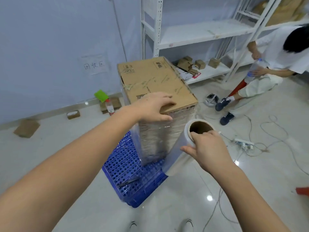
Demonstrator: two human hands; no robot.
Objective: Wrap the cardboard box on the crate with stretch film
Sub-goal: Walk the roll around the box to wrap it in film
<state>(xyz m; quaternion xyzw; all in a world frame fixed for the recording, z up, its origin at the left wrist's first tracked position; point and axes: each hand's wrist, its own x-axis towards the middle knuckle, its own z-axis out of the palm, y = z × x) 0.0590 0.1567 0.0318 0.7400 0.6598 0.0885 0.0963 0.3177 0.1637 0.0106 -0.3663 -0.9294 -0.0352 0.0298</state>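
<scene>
A tall cardboard box point(155, 79) stands on a blue perforated crate point(132, 174) on the floor. Clear stretch film covers the box's near side. My left hand point(154, 107) rests on the box's near top edge, fingers on top and thumb against the filmed side. My right hand point(206, 149) grips the top end of the stretch film roll point(182, 146), with a finger in its cardboard core. The roll stands tilted, close to the box's right corner, above the crate. I cannot tell whether film runs from the roll to the box.
A person in white point(267, 71) crouches at right holding a water bottle, in front of white metal shelves point(200, 34). Cables and a power strip point(244, 144) lie on the tiled floor at right. Small boxes and a bottle point(109, 107) sit by the left wall.
</scene>
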